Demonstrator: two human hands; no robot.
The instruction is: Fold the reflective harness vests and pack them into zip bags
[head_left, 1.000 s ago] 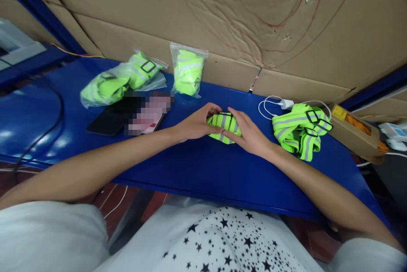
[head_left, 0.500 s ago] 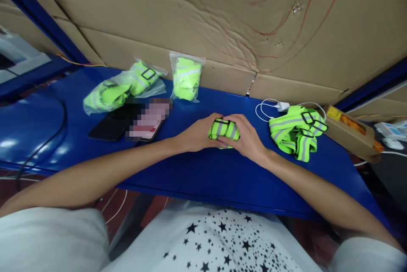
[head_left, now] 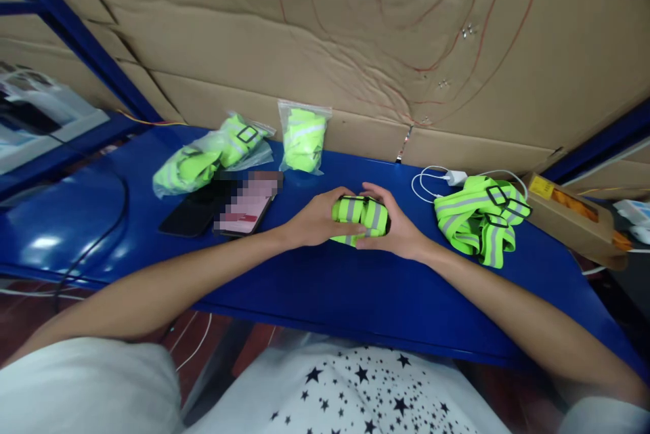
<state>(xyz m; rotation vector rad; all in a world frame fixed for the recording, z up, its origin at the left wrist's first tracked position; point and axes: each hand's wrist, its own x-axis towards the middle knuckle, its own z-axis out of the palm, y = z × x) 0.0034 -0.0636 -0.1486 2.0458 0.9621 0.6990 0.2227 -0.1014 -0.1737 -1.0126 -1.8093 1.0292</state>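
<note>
A folded bundle of neon-yellow reflective strap [head_left: 350, 210], with grey stripes and black buckles on top, is held between both hands above the blue table [head_left: 325, 292]. My left hand [head_left: 317, 217] is closed around its left side, thumb across the front. My right hand [head_left: 401, 227] grips the right side, thumb below and fingers behind. Part of the bundle is hidden by the fingers. To the right of my right hand lies a loose reflective strap [head_left: 464, 214] with several black buckles.
Clear bags with neon straps, one lying [head_left: 190, 166] and one upright [head_left: 303, 139], stand at the back. Two phones lie left, one black [head_left: 187, 214], one lit [head_left: 248, 210]. A white charger [head_left: 456, 178] and a cardboard box [head_left: 573, 217] sit right. Cardboard [head_left: 330, 48] walls the back.
My right hand has opened a little wider around the bundle, and more of the bundle's front shows. The view has shifted slightly, so the scene sits lower and further right.
</note>
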